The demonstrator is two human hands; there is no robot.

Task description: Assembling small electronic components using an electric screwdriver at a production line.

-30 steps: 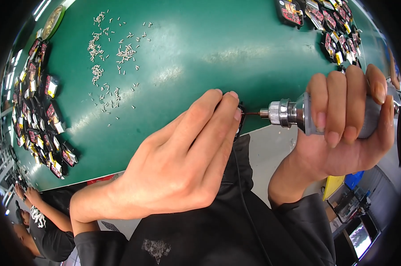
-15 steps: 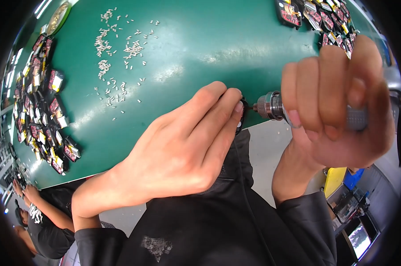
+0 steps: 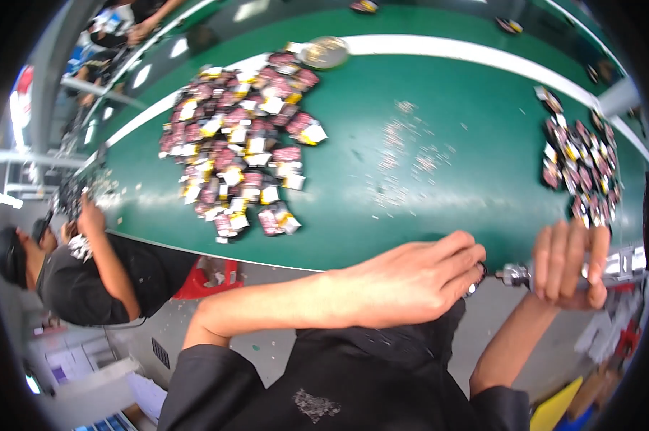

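Observation:
My left hand (image 3: 421,284) is closed at the front edge of the green table (image 3: 353,208), fingers pressed together around a small dark casing (image 3: 475,281). Most of that casing is hidden behind the fingers. My right hand (image 3: 570,264) wraps round a silver power screwdriver (image 3: 518,274) held sideways. Its bit points left and meets the casing, or comes very close to it; blur keeps me from telling which. Many small white pieces (image 3: 403,154) lie scattered on the table beyond my hands.
Left on the table spreads a large heap of black casings with pink, white and yellow parts (image 3: 242,147); a smaller heap (image 3: 581,161) lies right. A round dish (image 3: 325,52) sits at the white strip. A co-worker (image 3: 87,284) works at far left, near a red stool (image 3: 213,279).
The view has swung left, so table, heaps and hands appear farther right. The left heap and co-worker show more fully. Both hands keep their grips.

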